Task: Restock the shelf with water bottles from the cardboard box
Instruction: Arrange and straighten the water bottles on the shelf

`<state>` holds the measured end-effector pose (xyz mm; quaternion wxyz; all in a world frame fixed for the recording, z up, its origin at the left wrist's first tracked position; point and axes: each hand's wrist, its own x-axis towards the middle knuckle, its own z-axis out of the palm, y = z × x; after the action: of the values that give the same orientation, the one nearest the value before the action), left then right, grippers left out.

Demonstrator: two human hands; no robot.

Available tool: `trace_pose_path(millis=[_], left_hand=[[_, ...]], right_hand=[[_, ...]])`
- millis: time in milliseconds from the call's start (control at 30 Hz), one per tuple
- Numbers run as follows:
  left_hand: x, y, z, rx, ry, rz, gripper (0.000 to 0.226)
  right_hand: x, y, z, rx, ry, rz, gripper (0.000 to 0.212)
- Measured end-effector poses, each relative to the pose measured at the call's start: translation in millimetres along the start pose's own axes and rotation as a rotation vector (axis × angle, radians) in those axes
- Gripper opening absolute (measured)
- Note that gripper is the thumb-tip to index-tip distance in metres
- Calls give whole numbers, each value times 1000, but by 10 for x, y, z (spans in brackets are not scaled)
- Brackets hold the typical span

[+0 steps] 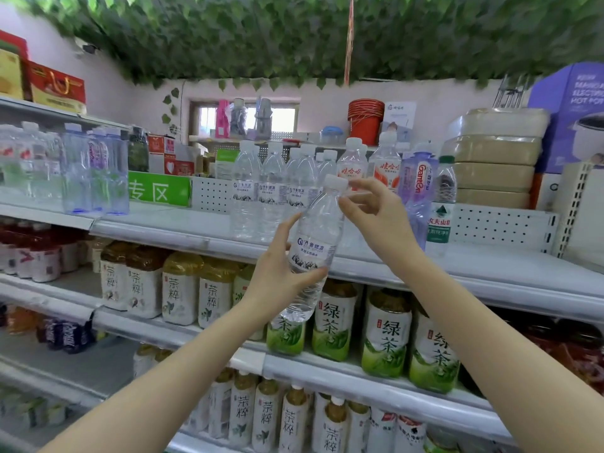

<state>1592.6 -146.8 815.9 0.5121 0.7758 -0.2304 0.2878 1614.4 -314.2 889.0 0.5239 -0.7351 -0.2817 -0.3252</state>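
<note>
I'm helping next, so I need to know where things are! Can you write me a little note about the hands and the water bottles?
Left hand: grips the lower body of the water bottle.
Right hand: pinches the same bottle at the neck, just under its white cap.
The bottle is tilted in the air in front of the top shelf, not set down yet.
Done: matching bottles already stand in a group on that shelf.
Left: stand this one up beside them, then fetch more. The cardboard box is out of view, so I cannot tell how many remain.
</note>
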Motion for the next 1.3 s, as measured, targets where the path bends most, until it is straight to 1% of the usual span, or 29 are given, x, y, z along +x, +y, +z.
trace_pose_path(millis=[100, 167, 300, 467, 633, 700, 833, 1000, 1133, 1300], left_hand=[[89, -11, 61, 1, 43, 5, 82], [147, -23, 85, 6, 70, 16, 82], [327, -88, 54, -28, 131, 7, 82], [577, -210, -36, -11, 190, 45, 87], [740, -440, -203, -18, 223, 63, 86], [800, -542, -340, -15, 225, 63, 87], [953, -742, -641, -11, 202, 64, 86], [1137, -960, -880, -76, 214, 74, 86], [1213, -966, -763, -136, 150, 94, 85], [1348, -884, -427, -166, 121, 198, 87]], right_hand=[[17, 139, -139, -41, 15, 6, 32], [22, 211, -198, -63, 16, 11, 26], [65, 296, -190, -107, -18, 5, 17], [150, 327, -69, -182, -45, -37, 14], [169, 421, 143, -354, -104, -67, 14], [199, 459, 279, -396, -106, -61, 14], [298, 517, 601, -404, -37, -65, 13], [379, 594, 871, -424, -38, -39, 14], [410, 643, 864, -443, 72, -67, 16], [395, 685, 651, -542, 85, -68, 16]])
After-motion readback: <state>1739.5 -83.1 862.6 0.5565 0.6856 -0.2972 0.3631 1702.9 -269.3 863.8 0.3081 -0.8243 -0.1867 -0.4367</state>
